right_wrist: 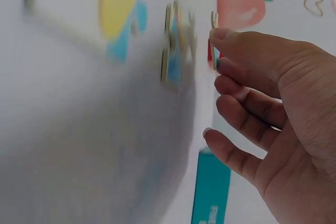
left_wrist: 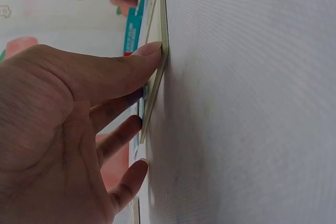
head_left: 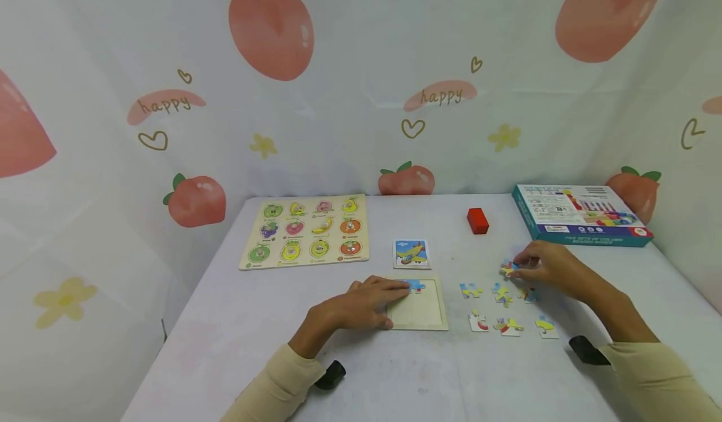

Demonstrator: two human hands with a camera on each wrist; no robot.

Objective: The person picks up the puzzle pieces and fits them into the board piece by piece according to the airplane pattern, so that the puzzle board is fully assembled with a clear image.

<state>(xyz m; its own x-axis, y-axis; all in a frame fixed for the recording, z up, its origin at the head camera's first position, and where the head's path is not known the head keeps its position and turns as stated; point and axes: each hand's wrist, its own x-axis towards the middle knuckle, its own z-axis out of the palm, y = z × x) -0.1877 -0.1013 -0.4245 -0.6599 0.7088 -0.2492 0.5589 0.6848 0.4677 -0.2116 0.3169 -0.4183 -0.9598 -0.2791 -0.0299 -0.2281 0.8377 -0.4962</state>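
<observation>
My left hand rests on the left side of a pale wooden puzzle tray, fingers stretched across its far left corner. The thumb touches the tray's edge in the left wrist view. A blue puzzle piece lies inside the tray along its far rim, partly covered by my fingertips. To the right, my right hand pinches a jigsaw piece between thumb and index finger, raised off the table in the right wrist view. Several loose pieces lie in two rows near it, among them a yellow-and-blue one and a red-and-white one.
Behind the tray lies a picture card of a yellow airplane. A fruit puzzle board is at the back left. Farther back on the right are a red block and a teal-edged box, near the printed cloth backdrop.
</observation>
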